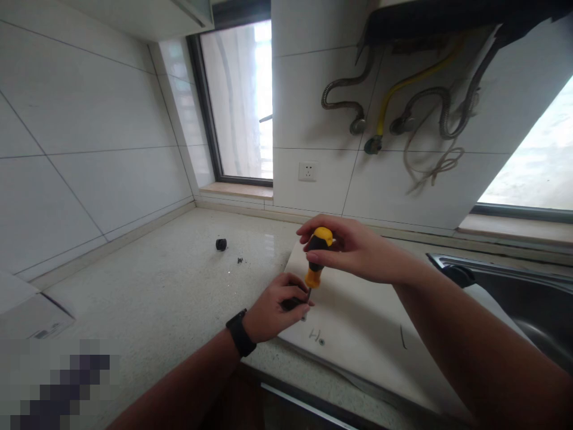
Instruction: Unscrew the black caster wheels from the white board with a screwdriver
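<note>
My right hand (344, 248) is closed around the black and yellow handle of a screwdriver (317, 257), which stands nearly upright with its shaft pointing down. Its tip meets the left edge area of a white panel (358, 340) lying on the counter. Close beside the tip, my left hand (277, 304) is closed, thumb and fingers around a small dark piece (293, 304) mostly hidden by them. A black watch is on the left wrist. Pencil marks and a small round metal fitting (321, 342) show on the panel near my left hand.
A short black cylindrical part (221, 244) and a little heap of small dark pieces (240, 260) lie on the speckled counter (179, 280). At the right is a metal sink (532, 310). Hoses and a yellow pipe (394, 89) hang on the back wall. A white box (36, 310) sits left.
</note>
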Motion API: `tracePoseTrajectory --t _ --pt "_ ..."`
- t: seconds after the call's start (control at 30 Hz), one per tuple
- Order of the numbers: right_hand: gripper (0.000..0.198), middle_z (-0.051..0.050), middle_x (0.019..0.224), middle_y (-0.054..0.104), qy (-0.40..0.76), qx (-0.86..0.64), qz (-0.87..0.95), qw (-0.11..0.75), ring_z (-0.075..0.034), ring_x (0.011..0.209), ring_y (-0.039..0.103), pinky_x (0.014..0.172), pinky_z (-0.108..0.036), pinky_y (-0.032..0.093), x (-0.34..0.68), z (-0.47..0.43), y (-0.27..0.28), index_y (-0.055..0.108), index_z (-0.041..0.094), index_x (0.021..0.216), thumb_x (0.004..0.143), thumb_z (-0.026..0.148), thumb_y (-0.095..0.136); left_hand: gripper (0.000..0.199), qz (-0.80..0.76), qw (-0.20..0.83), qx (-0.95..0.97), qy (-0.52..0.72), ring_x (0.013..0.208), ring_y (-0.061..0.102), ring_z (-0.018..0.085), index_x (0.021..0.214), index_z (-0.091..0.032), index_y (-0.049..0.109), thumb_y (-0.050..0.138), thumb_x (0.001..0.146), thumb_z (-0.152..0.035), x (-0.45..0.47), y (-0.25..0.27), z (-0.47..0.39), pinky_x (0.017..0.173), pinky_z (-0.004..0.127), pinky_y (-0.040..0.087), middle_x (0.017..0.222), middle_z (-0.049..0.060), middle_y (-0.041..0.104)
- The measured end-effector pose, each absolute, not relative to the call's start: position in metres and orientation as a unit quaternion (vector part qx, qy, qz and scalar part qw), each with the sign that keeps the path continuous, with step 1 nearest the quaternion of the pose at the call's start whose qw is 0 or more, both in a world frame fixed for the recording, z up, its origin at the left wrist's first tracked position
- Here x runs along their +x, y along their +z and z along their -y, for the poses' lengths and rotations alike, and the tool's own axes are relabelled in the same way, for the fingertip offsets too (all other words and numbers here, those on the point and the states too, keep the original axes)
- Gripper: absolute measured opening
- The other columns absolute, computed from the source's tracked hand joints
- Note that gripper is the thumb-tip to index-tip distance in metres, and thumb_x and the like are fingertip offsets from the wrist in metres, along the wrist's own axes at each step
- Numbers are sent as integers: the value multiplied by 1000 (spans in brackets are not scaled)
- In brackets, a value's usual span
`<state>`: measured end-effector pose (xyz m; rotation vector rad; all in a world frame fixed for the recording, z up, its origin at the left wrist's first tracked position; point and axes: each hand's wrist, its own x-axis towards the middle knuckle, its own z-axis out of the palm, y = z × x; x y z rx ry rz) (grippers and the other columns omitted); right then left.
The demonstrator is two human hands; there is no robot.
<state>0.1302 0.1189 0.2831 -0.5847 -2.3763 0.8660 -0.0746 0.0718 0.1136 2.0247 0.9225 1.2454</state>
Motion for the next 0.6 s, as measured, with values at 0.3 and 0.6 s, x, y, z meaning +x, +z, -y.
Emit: tracePoseTrajectory --t 0.3,0.6 --pt "54 -6 98 76 343 -251 855 297 -22 89 73 82 -37 61 133 -120 282 72 19 117 71 42 91 10 -349 301 752 472 106 65 23 97 -20 81 75 88 -20 -75 113 -72 101 43 55 109 8 64" --pt "46 -13 132 68 415 -127 871 230 -26 124 67 95 -40 61 136 -119 283 58 23 134 90 25 72 7 -352 315 744 472 108 64 23 94 -21 82 79 89 -24 -75 110 -73 101 42 53 110 7 64"
